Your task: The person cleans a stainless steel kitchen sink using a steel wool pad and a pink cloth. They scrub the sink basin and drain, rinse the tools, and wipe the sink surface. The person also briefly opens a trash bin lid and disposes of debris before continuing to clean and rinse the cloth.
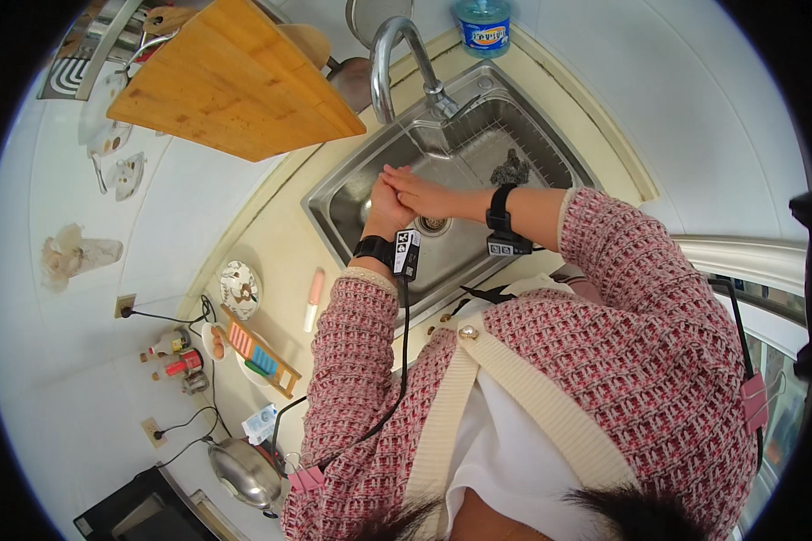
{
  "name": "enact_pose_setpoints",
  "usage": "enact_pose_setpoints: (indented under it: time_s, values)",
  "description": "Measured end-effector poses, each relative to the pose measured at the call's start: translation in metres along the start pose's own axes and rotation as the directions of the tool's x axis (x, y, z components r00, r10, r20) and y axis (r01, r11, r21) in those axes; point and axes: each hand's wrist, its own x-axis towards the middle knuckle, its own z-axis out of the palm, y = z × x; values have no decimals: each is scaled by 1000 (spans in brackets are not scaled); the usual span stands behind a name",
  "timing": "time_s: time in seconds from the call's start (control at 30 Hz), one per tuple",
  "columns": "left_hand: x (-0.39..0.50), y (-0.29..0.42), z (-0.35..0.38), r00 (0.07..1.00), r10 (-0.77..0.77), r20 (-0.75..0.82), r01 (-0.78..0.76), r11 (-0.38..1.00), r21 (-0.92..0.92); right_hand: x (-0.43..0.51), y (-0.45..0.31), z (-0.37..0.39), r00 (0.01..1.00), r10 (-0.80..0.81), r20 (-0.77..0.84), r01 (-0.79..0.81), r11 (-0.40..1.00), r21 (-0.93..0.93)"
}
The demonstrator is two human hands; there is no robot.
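Note:
Over the stainless steel sink, my two hands are pressed together. My right hand lies across my left hand, its fingers over the left palm and fingers. Whether anything sits between them is hidden. Below my hands a round drain strainer shows in the basin floor. The chrome faucet arches above the far side of the basin, and no water is seen running from it. A dark steel-wool scourer rests on the wire rack at the right of the sink.
A wooden cutting board overhangs the far left counter. Dish soap stands behind the sink. Left along the counter are a pink-and-white peeler-like tool, a patterned plate, a slatted wooden grater, eggs and a lidded steel pan.

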Motion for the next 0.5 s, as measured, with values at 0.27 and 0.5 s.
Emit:
enact_pose_setpoints:
  time_s: [0.27,0.5]
  values:
    - [8,4,-9,944,-156,290,208,965,-160,-8,19,-20,971,215,102,-229,962,148]
    - [13,-16,-24,964,-62,258,114,974,-194,3,1,3,997,-25,-73,17,995,-103]
